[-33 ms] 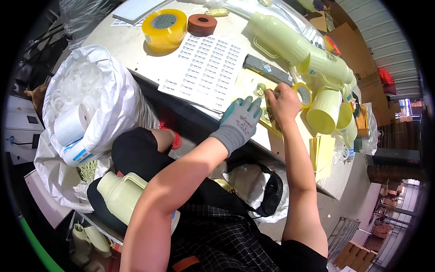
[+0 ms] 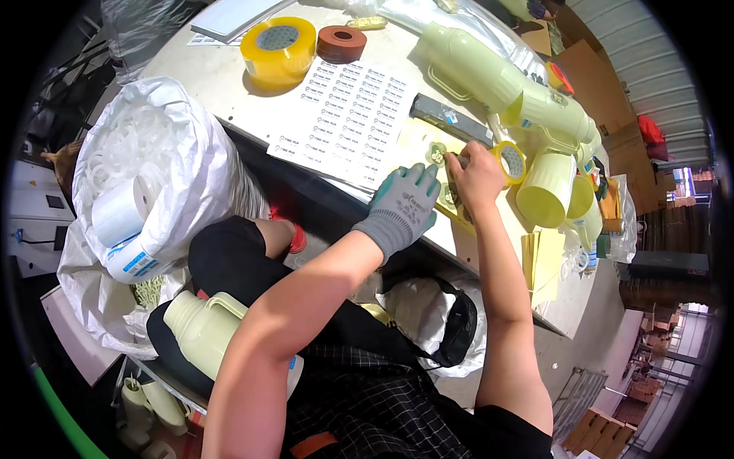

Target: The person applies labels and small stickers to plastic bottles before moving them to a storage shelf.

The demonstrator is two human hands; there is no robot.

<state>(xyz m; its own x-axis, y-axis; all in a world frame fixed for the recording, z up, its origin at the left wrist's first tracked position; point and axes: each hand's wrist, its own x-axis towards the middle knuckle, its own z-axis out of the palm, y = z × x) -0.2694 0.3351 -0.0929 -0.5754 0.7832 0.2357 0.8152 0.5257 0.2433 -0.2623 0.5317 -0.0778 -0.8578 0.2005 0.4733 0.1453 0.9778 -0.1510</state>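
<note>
My left hand (image 2: 403, 206), in a grey glove with green fingertips, rests with its fingers stretched out over the edge of a pale yellow sheet (image 2: 417, 138) at the table's front. Just right of it, my bare right hand (image 2: 480, 177) is closed in a pinch over the same sheet. Something small and dark shows at its fingertips, too hidden to name. Round green printed designs (image 2: 436, 153) show on the sheet between the hands. A pale green thermos jug (image 2: 205, 325) lies tilted across my lap, partly covered by my left forearm.
A sheet of printed labels (image 2: 344, 122) lies left of the hands, below a large yellow tape roll (image 2: 277, 52) and a brown roll (image 2: 341, 43). A dark bar (image 2: 451, 118), a smaller tape roll (image 2: 511, 162) and several jugs (image 2: 474, 69) stand beyond. A stuffed white sack (image 2: 164, 161) is left.
My right hand has shifted slightly left over the yellow sheet, and more of a round green design shows beside its fingertips. My left hand has stayed in nearly the same place.
</note>
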